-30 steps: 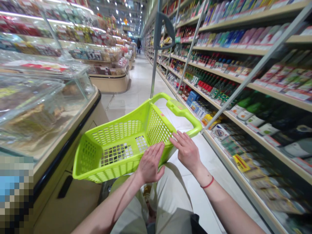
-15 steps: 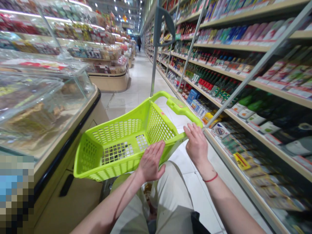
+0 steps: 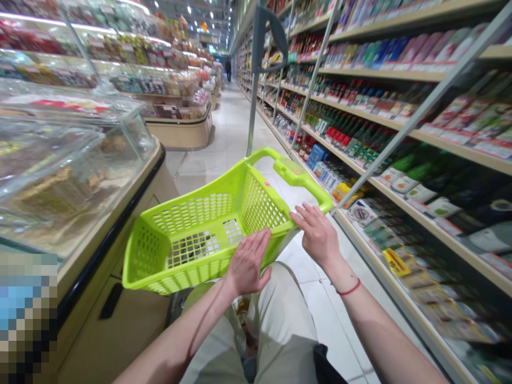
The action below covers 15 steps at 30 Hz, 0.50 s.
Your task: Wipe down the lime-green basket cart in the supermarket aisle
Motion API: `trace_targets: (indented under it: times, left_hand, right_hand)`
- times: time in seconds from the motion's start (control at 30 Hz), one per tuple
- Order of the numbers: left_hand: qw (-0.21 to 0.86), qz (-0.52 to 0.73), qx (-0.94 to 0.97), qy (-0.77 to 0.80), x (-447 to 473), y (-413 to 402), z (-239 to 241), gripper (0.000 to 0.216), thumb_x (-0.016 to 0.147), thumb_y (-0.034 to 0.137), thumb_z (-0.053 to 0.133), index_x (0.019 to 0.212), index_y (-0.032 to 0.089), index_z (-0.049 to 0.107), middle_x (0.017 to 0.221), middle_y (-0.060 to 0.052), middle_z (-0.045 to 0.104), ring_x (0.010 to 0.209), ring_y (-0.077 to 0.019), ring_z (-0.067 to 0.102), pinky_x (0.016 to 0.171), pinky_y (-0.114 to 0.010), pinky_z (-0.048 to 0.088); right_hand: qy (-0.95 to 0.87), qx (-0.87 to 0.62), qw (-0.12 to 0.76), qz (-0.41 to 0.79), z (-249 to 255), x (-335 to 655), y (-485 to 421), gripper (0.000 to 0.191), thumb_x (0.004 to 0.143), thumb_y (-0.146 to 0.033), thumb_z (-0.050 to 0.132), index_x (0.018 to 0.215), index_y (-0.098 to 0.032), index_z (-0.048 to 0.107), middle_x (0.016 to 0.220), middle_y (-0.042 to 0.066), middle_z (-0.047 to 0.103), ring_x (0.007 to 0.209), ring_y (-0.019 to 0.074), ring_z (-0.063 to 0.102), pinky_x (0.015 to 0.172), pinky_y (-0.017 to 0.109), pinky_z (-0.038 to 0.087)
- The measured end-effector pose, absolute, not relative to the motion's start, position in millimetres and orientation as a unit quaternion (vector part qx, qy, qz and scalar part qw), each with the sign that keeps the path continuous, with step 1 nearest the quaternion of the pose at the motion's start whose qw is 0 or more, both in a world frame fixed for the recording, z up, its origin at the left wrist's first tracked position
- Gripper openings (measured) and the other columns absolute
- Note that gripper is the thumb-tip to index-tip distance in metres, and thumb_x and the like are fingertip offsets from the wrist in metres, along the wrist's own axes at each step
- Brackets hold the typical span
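Observation:
A lime-green plastic shopping basket (image 3: pixel 218 230) with perforated sides stands crosswise in front of my knees, and nothing lies in it. Its raised handle (image 3: pixel 293 175) arches up at the right end. My left hand (image 3: pixel 248 264) lies against the near rim with its fingers stretched out, not wrapped around it. Close to the right corner, my right hand (image 3: pixel 318 237) has its fingers extended at the rim below the handle. The fingertips seem to touch the rim, though the exact contact is hard to see.
Shelves (image 3: pixel 390 125) of bottles and packets line the right side. On the left stands a glass-topped counter (image 3: pixel 150 160), with a display stand (image 3: pixel 182 133) of packaged goods beyond. A grey pole with a loop (image 3: pixel 255 96) rises behind the basket. A person (image 3: pixel 228 69) is far down the aisle.
My right hand has slid slightly left along the rim, away from the handle's base. My left hand and the basket have hardly moved.

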<state>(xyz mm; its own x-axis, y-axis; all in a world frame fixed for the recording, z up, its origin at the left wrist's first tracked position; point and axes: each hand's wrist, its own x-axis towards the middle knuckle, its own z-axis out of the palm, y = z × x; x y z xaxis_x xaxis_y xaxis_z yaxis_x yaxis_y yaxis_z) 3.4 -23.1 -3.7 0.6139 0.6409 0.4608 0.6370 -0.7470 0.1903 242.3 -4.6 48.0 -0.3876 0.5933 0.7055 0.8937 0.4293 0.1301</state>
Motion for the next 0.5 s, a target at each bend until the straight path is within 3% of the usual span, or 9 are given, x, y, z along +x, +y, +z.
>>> trace_targets:
  times: [0.2,0.5]
  left_hand:
    - [0.009,0.263,0.899,0.349,3,-22,-4,0.09,0.08,0.034,0.053,0.154,0.006,0.011,0.158,-0.018,0.03,0.146,-0.0318,0.027,0.118,-0.047,0.024]
    - [0.009,0.273,0.898,0.346,4,-22,-3,0.092,0.079,0.032,0.054,0.155,0.008,0.009,0.156,-0.019,0.034,0.145,-0.0325,0.03,0.117,-0.048,0.027]
  right_hand:
    - [-0.725,-0.528,0.323,-0.301,55,270,9,0.06,0.073,0.008,0.043,0.121,-0.02,0.065,0.128,0.008,0.067,0.132,0.0238,0.052,0.111,0.048,0.044]
    - [-0.768,-0.519,0.279,-0.25,33,201,-16,0.053,0.084,0.003,0.042,0.129,-0.017,0.062,0.139,0.013,0.058,0.141,0.0271,0.041,0.114,0.05,0.039]
